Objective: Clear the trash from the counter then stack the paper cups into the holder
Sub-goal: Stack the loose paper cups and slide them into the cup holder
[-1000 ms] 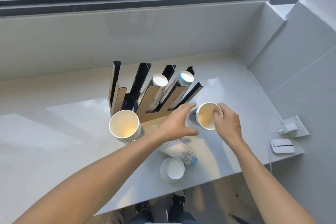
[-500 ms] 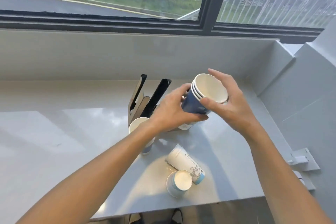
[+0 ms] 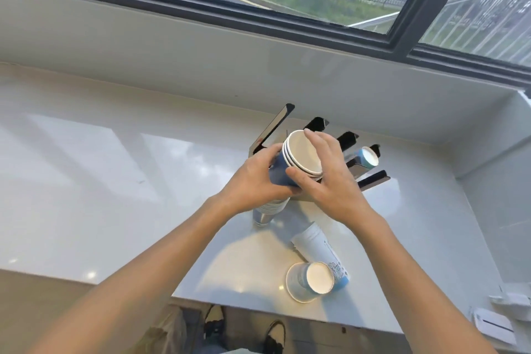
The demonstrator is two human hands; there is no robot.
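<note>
A nested stack of blue paper cups (image 3: pixel 298 159) with white insides is held tilted above the counter. My left hand (image 3: pixel 255 181) grips its blue body from the left. My right hand (image 3: pixel 330 178) grips its rim from the right. Just behind stands the black slotted cup holder (image 3: pixel 370 179), with a stack of white cups (image 3: pixel 367 156) lying in one slot. Another cup stack (image 3: pixel 267 211) stands on the counter under my left hand, mostly hidden. Nearer the front edge, a white cup stack (image 3: pixel 319 247) lies on its side and a single cup (image 3: pixel 309 282) lies beside it.
The white counter (image 3: pixel 115 181) runs under a window sill and meets a wall on the right. A white wall socket with a plug (image 3: pixel 511 300) and a small white device (image 3: pixel 492 325) sit at the lower right. My shoes show below the counter's front edge.
The blue cup stack was picked up from the counter by both hands a second ago. It now sits slightly lower and closer to the holder. The camera has swung left.
</note>
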